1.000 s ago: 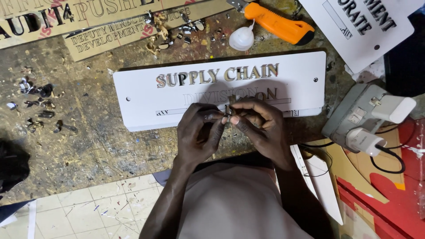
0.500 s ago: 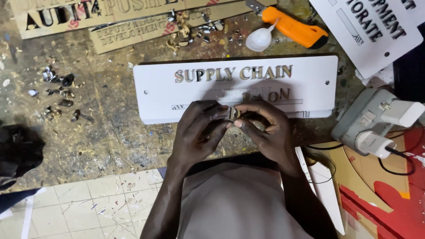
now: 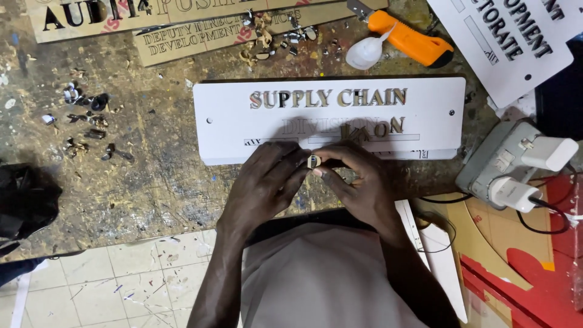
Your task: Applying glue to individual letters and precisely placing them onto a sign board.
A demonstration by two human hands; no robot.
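Now we work over the scarred tabletop (image 3: 152,176), just below the white sign plate (image 3: 231,130); left hand (image 3: 264,185) and right hand (image 3: 358,185) meet, fingers pinching one small cut-out letter (image 3: 313,161) (hold it by the edges, we judge).

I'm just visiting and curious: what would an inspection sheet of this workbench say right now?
Surface: worn, stained wooden bench, scuffed and speckled.
Job's things: white sign plate with raised metallic letters, lying flat; small letter piece pinched between both hands at its near edge.
Clutter: metal offcuts at left; brown stencil strips at the far edge; orange utility knife; small white glue bottle; white printed sign at right.
Hands: left hand and right hand meet fingertip to fingertip on the letter piece.
Cables: black cords from a power strip with two white plugs.
Surroundings: tiled floor below; red and tan board at right.
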